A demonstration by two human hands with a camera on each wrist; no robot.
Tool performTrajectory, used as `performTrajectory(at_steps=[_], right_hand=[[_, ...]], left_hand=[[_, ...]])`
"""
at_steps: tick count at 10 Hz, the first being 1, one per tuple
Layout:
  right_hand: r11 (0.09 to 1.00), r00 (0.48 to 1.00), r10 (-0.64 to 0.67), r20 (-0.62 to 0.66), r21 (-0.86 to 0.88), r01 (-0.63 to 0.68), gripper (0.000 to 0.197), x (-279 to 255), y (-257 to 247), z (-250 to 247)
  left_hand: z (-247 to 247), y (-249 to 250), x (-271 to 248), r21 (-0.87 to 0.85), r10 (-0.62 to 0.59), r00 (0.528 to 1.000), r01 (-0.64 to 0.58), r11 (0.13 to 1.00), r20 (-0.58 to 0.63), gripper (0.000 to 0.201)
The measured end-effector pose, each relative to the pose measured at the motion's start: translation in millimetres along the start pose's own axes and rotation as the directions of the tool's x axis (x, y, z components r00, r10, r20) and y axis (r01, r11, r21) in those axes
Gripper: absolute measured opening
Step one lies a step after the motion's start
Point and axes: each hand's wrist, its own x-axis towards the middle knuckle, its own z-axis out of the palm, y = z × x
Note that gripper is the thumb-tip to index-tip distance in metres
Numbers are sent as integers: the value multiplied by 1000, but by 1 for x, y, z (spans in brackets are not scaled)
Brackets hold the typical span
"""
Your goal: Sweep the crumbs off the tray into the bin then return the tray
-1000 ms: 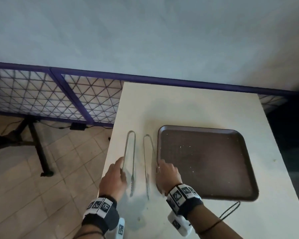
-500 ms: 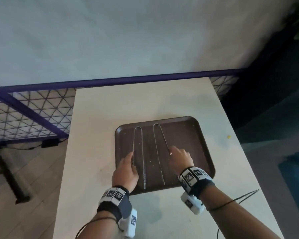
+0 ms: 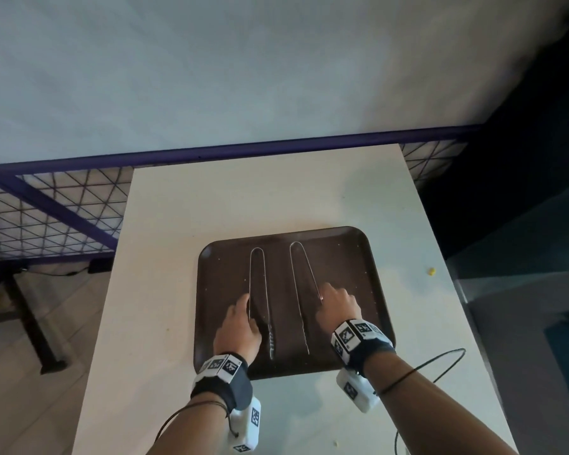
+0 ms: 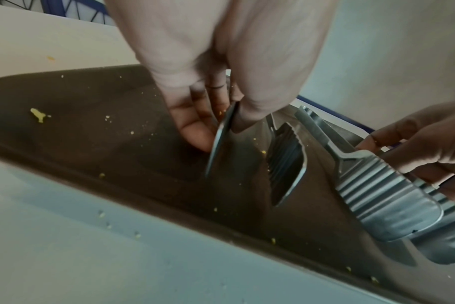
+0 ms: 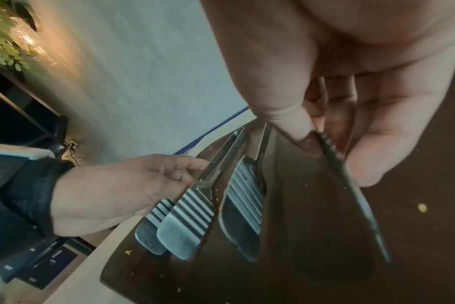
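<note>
A pale table [image 3: 184,323] stands against a white wall [image 3: 243,77], a purple rail [image 3: 276,149] running along its far edge and wire mesh [image 3: 46,218] below at 9 o'clock. Wood-look floor [image 3: 14,372] lies to the left. The brown tray [image 3: 358,290] rests flat at the table's centre, dotted with yellow crumbs [image 4: 39,115]. Two metal tongs lie on it side by side, apart. The left hand [image 3: 239,326] pinches the left tongs [image 3: 258,290]; the right hand [image 3: 337,303] pinches the right tongs [image 3: 301,284]. A yellow crumb [image 3: 431,271] sits on the table at 3 o'clock from the tray.
</note>
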Motion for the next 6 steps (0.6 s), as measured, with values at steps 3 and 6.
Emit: performTrajectory(at_steps=[3, 6], right_hand=[[1000, 1000, -7, 1, 10, 7, 30, -2, 1, 2], [995, 1000, 5, -11, 95, -4, 35, -9, 2, -3]], left_hand=[[-3, 5, -2, 26, -20, 1000, 20, 999, 2, 55], [-14, -10, -20, -59, -19, 998, 16, 998, -55, 58]])
